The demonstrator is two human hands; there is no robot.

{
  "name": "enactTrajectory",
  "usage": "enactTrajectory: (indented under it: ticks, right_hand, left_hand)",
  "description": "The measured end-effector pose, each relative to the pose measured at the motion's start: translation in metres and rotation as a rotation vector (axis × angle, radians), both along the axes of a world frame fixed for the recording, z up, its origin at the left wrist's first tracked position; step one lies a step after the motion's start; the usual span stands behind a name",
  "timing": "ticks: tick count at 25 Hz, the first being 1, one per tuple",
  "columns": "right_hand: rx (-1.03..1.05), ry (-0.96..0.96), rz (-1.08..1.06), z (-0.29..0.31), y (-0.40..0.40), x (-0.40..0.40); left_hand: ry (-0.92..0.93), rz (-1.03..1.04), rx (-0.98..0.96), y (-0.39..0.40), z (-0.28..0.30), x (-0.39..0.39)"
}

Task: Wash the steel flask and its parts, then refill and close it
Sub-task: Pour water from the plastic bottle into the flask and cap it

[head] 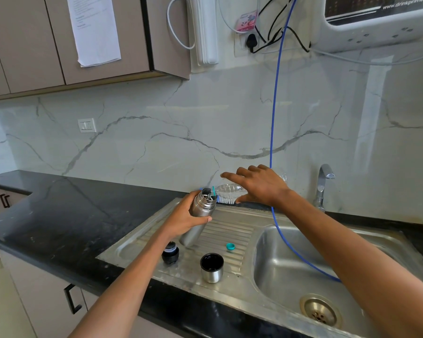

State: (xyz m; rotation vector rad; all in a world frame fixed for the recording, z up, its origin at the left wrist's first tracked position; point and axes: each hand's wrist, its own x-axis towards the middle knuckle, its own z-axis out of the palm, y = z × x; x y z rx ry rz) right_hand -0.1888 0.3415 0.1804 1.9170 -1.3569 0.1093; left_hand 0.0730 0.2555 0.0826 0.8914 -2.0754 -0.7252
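On the far side of the room, a pale marble wall [156, 132] with grey veins rises behind a black counter [59, 215], and brown cabinets [59, 45] hang at the upper left with a sheet of paper [94, 28] on one door. A white water purifier [376, 23] is fixed at the upper right, and a thin blue tube [277, 93] runs from there down into the steel sink [291, 252], where the round drain [319, 311] is near the person. A chrome tap [324, 184] stands at the far right of the sink.

The drainboard [230, 230] with its ridges lies on the left of the basin. Above it the steel flask [198, 215] is tilted, its mouth open and pointing to the far side. Its body is plain brushed metal, with rings around the neck. The left hand [183, 218] grasps the flask around the upper part. The right hand [259, 186] holds a clear plastic bottle [230, 191] lying almost flat, with the thumb under it and the fingers spread over it; the bottle's mouth is at the mouth of the flask, and a little water shows there.

On the drainboard near the person, the steel cup [212, 268] of the flask stands upright, dark inside. Just on its left stands the black stopper [170, 253]. A small teal cap [230, 246] lies on the ridges, a little farther and to the right of the cup.
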Motion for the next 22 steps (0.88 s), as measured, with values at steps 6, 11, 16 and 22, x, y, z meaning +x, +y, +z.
enactTrajectory:
  ticks: [6, 11, 16, 22]
  right_hand:
    - [0.016, 0.011, 0.003, 0.0015, 0.0005, 0.0043]
    - [0.025, 0.021, 0.003, 0.0002, -0.0010, 0.0066]
    - [0.029, 0.031, 0.002, 0.0008, -0.0023, 0.0065]
    - [0.027, 0.040, 0.006, 0.0023, -0.0018, 0.0082]
  left_hand:
    - [0.001, -0.018, 0.020, 0.0035, 0.0023, 0.0059]
    - [0.001, -0.012, 0.016, 0.0025, -0.0004, 0.0089]
    - [-0.001, -0.006, 0.002, 0.0040, 0.0003, 0.0086]
    - [0.019, -0.001, -0.002, 0.0038, -0.0011, 0.0081]
